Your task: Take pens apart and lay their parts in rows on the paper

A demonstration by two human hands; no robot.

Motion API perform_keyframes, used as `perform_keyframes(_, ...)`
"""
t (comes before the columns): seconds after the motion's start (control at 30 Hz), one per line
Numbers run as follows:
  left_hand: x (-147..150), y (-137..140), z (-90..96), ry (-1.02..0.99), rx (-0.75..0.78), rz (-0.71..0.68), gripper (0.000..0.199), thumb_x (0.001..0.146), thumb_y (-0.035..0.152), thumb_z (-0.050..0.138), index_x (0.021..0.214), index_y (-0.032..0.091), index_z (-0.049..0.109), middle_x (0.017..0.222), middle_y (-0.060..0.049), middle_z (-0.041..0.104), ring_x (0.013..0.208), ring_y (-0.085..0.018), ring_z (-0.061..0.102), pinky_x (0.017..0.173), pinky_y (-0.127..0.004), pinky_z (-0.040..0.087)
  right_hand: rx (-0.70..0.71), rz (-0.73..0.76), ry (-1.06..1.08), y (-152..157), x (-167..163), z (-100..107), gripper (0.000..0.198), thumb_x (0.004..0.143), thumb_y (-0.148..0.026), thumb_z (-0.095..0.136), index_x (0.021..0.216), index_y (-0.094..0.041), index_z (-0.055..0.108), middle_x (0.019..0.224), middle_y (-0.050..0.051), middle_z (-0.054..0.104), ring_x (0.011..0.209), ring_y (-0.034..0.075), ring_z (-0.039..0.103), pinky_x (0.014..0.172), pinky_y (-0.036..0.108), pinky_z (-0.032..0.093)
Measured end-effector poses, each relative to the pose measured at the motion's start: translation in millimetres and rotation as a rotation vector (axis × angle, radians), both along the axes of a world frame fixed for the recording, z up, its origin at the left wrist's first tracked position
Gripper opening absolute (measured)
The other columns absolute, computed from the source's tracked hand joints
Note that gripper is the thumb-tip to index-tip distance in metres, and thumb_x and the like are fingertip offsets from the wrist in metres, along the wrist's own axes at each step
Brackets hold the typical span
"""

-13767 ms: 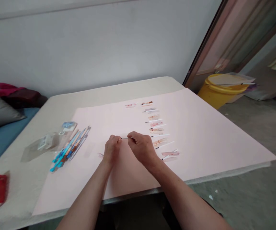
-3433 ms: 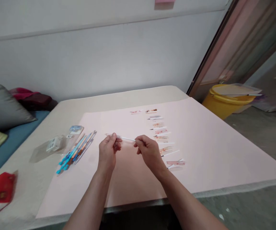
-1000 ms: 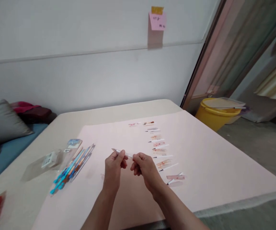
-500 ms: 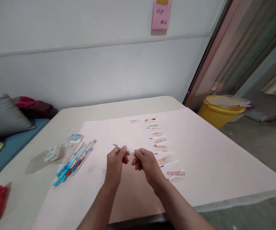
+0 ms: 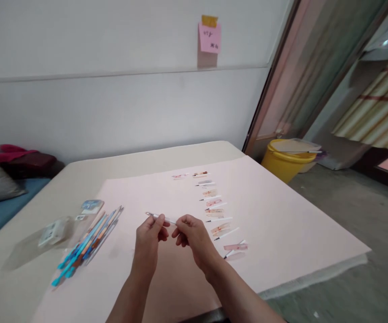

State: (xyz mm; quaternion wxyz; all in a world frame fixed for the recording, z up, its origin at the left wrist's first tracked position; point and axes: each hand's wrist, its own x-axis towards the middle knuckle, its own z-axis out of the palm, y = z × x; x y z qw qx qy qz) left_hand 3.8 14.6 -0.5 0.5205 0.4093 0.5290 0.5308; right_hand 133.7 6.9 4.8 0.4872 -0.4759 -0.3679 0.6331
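I see left hand [image 5: 147,242], fingers clamped on pen [image 5: 151,215]; right hand [image 5: 196,237], fingers pinching its other end, over pink sheet [image 5: 281,233]. Pen pile [image 5: 94,237] to left, pen parts [image 5: 219,219] rowed right. Beyond: yellow bucket [image 5: 278,165].

Left hand [image 5: 149,235] bare, rounded in outline. Right hand [image 5: 196,235] bare, uncovered on back. Left forearm [image 5: 131,287] and right forearm [image 5: 237,287] bare, smooth-sided, slim toward hands, widening toward near edge of view. Fine detail too blurred to tell.
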Motion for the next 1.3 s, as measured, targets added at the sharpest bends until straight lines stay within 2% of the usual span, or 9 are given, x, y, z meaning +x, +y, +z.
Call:
perform_keyframes(0.27,-3.5,1.9,-8.2,0.016,-0.026,0.009,0.035,0.075,0.047,0.061,0.074,0.012,0.063,0.054,-0.001,0.053,0.052,-0.012,0.047,0.052,-0.025,0.037,-0.014,-0.002,0.017,0.9,0.1,-0.9,0.013,0.073,-0.029,0.055,0.073,-0.017,0.049,0.063,0.000,0.063,0.046,0.009,0.051,0.045,0.021,0.031)
perform_keyframes(1.07,-2.4,0.9,-5.2,0.023,-0.006,0.001,0.032,0.076,0.045,0.060,0.073,0.013,0.062,0.054,0.000,0.053,0.051,-0.011,0.046,0.052,-0.024,0.037,0.005,0.005,-0.001,-1.0,0.9,0.9,0.007,0.072,-0.024,0.051,0.074,-0.017,0.051,0.066,0.002,0.064,0.049,0.010,0.053,0.047,0.022,0.033)
perform_keyframes(1.17,-2.3,0.1,-5.5,0.016,-0.004,0.001,0.032,0.076,0.045,0.060,0.076,0.013,0.062,0.055,0.000,0.053,0.053,-0.010,0.046,0.053,-0.024,0.037,0.006,0.000,0.007,-0.2,0.4,0.0,0.007,0.072,-0.024,0.052,0.073,-0.017,0.050,0.065,0.001,0.064,0.048,0.009,0.053,0.046,0.022,0.032)
perform_keyframes(1.3,-1.1,0.1,-3.8,-0.066,-0.029,0.036,0.033,0.075,0.043,0.063,0.093,0.015,0.062,0.060,0.001,0.053,0.056,-0.010,0.047,0.054,-0.023,0.038,-0.010,0.002,-0.023,1.8,0.1,-1.7,0.007,0.071,-0.024,0.052,0.073,-0.017,0.050,0.064,0.001,0.064,0.046,0.009,0.052,0.045,0.021,0.032)
